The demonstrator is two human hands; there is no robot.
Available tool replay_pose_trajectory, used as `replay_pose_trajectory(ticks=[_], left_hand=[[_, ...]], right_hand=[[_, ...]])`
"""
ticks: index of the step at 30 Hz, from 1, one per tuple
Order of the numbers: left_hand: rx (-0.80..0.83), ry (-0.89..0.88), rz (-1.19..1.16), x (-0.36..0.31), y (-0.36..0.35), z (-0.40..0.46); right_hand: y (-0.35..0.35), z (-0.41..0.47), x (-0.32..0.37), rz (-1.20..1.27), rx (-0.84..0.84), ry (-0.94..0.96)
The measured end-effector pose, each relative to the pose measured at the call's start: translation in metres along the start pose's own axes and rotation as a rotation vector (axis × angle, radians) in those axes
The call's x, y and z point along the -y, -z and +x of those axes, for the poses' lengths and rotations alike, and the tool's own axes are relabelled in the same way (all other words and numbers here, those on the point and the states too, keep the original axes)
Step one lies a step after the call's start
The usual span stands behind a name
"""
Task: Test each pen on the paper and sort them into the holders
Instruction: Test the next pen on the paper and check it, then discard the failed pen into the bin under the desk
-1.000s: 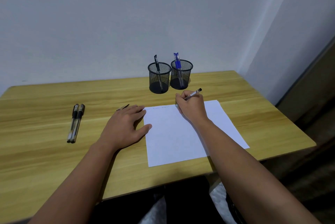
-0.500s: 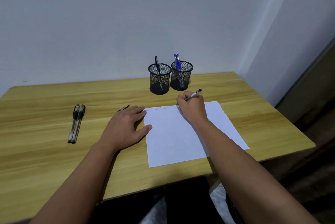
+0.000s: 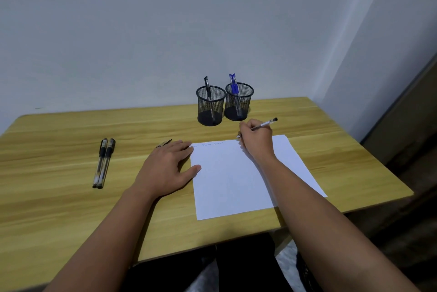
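A white sheet of paper [image 3: 231, 182] lies on the wooden desk [image 3: 59, 209], with faint written marks along its top edge. My right hand [image 3: 256, 140] grips a clear pen [image 3: 266, 123] with its tip at the paper's top edge. My left hand [image 3: 165, 168] lies flat, fingers spread, pinning the sheet's left edge. A small dark pen cap [image 3: 164, 143] peeks out past its fingertips. Two black mesh holders stand at the back: the left holder [image 3: 211, 109] has a black pen, the right holder [image 3: 238, 102] has blue pens. Two black pens [image 3: 103, 162] lie side by side at the left.
A pale wall rises right behind the desk. The desk's right edge drops off to a dark floor beside a wall corner. My dark-clothed legs show below the desk's front edge.
My right hand with the pen has shifted slightly to the right along the paper's top edge. My left hand has stayed flat on the sheet.
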State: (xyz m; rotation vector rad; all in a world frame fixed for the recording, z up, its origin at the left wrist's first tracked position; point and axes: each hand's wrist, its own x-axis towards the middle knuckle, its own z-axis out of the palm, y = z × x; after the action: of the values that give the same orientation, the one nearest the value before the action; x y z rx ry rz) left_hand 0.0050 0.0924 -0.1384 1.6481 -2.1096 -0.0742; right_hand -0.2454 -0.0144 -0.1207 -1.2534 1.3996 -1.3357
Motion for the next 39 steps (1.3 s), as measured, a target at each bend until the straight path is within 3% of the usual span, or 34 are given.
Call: replay_pose_trajectory(ticks=[7,10,13,17,21,24,26,31,39], left_hand=[[-0.021,-0.034,-0.001,-0.001,0.002,-0.001],[-0.204,-0.044,-0.017,-0.002,0.008,-0.001],[-0.369,0.113,0.078,0.003,0.017,0.0],[-0.225,0.355,0.225,0.019,0.025,0.004],[-0.191,0.416,0.226,0.026,0.025,0.003],[-0.197,0.428,0.187,0.024,0.028,0.003],[-0.201,0.441,0.088,0.021,0.031,0.004],[-0.192,0.457,-0.435,0.004,0.045,0.005],[-0.183,0.37,-0.606,-0.026,0.065,0.003]], right_hand=[[0.0,-0.005,0.019,0.132,0.114,0.029],[0.002,-0.012,0.036,0.224,0.121,0.073],[0.006,-0.022,0.059,0.109,0.143,0.105],[0.004,-0.028,0.08,0.224,0.219,-0.034],[-0.001,-0.032,0.077,0.228,0.209,-0.004],[-0.002,-0.039,0.073,0.217,0.301,-0.04],[-0.002,-0.044,0.07,0.174,0.361,-0.058],[0.003,-0.053,0.061,0.01,0.441,-0.038],[0.009,-0.057,0.065,-0.115,0.469,0.062]])
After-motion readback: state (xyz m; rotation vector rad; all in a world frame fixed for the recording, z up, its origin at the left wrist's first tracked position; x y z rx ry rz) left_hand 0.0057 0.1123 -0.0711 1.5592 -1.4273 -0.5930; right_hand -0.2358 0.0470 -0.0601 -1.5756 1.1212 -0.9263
